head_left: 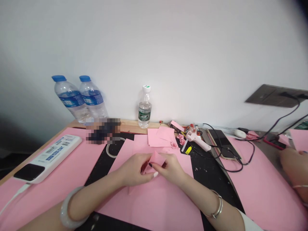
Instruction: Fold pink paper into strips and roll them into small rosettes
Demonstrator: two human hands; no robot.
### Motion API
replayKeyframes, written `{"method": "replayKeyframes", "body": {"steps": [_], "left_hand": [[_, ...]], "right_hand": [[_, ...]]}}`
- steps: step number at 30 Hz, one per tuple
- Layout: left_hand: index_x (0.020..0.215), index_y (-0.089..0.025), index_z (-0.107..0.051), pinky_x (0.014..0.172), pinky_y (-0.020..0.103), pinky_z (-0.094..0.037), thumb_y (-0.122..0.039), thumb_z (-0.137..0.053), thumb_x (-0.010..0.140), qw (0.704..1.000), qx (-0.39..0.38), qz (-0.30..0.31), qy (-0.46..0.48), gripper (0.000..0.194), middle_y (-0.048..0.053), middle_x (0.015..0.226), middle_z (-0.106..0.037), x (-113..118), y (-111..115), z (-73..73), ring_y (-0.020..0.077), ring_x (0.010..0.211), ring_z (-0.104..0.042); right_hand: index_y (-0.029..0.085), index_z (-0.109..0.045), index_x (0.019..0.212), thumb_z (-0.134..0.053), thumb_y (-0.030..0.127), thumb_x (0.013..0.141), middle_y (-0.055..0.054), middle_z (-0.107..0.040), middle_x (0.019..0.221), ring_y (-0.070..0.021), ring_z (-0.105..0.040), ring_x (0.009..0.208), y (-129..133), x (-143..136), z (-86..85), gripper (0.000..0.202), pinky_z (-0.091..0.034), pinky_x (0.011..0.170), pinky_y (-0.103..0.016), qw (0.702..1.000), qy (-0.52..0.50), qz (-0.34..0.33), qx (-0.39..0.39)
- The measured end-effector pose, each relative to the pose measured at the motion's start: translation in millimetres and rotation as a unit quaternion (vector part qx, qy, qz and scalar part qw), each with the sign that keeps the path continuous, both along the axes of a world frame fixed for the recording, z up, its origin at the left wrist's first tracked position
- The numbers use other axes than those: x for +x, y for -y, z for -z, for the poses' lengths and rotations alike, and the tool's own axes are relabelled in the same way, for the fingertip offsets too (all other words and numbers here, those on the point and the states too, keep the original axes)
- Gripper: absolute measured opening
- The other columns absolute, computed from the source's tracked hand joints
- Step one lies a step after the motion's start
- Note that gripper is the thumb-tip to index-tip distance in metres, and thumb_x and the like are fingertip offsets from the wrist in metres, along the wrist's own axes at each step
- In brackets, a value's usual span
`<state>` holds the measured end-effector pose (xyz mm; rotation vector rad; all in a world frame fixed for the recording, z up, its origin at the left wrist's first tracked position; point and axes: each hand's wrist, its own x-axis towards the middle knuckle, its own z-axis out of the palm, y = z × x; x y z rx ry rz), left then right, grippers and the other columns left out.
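Observation:
Between my two hands is a small folded piece of pink paper (157,158), raised over the pink sheets (166,202). My left hand (137,169) grips its left side, fingers curled behind and thumb in front. On the right, my right hand (171,166) pinches the same paper, its dark-nailed thumb pressed on the front. The fingers hide part of the folds. Just beyond my hands lie square pink paper pieces (158,137) and several small pink paper roses (181,140).
A pink glue gun (198,141) and a phone (222,144) lie among black cables at right. Water bottles (144,110) stand along the wall. A white device (51,157) lies at left. Another person's hand (295,165) is at the far right.

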<state>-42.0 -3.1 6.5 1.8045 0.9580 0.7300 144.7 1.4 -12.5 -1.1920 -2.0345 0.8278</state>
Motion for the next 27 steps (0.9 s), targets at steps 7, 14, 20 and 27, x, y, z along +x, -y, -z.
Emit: {"method": "replayKeyframes", "body": {"steps": [7, 14, 20, 27], "left_hand": [[0.078, -0.013, -0.064, 0.060, 0.028, -0.046, -0.043, -0.041, 0.093, 0.989, -0.123, 0.007, 0.084, 0.040, 0.005, 0.068, -0.064, -1, -6, 4.7, 0.0182, 0.063, -0.059], [0.071, -0.014, -0.065, 0.066, 0.029, -0.046, -0.046, -0.051, 0.088, 0.977, -0.161, -0.047, 0.128, 0.040, 0.005, 0.070, -0.068, -2, -13, 12.4, 0.0204, 0.070, -0.062], [0.077, -0.015, -0.070, 0.066, 0.028, -0.047, -0.046, -0.064, 0.079, 0.977, -0.169, -0.061, 0.111, 0.031, 0.003, 0.075, -0.070, -3, -17, 15.0, 0.0202, 0.072, -0.063], [0.080, -0.017, -0.072, 0.070, 0.030, -0.050, -0.043, -0.069, 0.076, 0.968, -0.193, -0.053, 0.151, 0.026, 0.003, 0.074, -0.072, -3, -18, 12.1, 0.0197, 0.071, -0.065]], "right_hand": [[0.016, -0.066, 0.076, -0.054, 0.027, 0.086, -0.001, -0.065, 0.065, -0.0145, -0.055, 0.055, -5, 2, 0.5, 0.019, -0.039, 0.049, -0.024, 0.995, -0.084, 0.000, -0.050], [0.018, -0.057, 0.063, -0.064, 0.042, 0.078, 0.003, -0.054, 0.054, -0.0121, -0.046, 0.047, -14, 4, 7.1, 0.029, -0.037, 0.045, -0.024, 0.970, -0.207, 0.040, -0.122], [0.019, -0.059, 0.062, -0.069, 0.039, 0.074, 0.004, -0.052, 0.050, -0.0123, -0.048, 0.049, -17, 5, 1.0, 0.025, -0.040, 0.047, -0.023, 0.964, -0.223, 0.036, -0.138], [0.016, -0.067, 0.079, -0.072, 0.037, 0.072, 0.000, -0.066, 0.066, -0.0148, -0.059, 0.060, -17, 4, -0.9, 0.022, -0.048, 0.055, -0.026, 0.950, -0.253, 0.014, -0.182]]}}
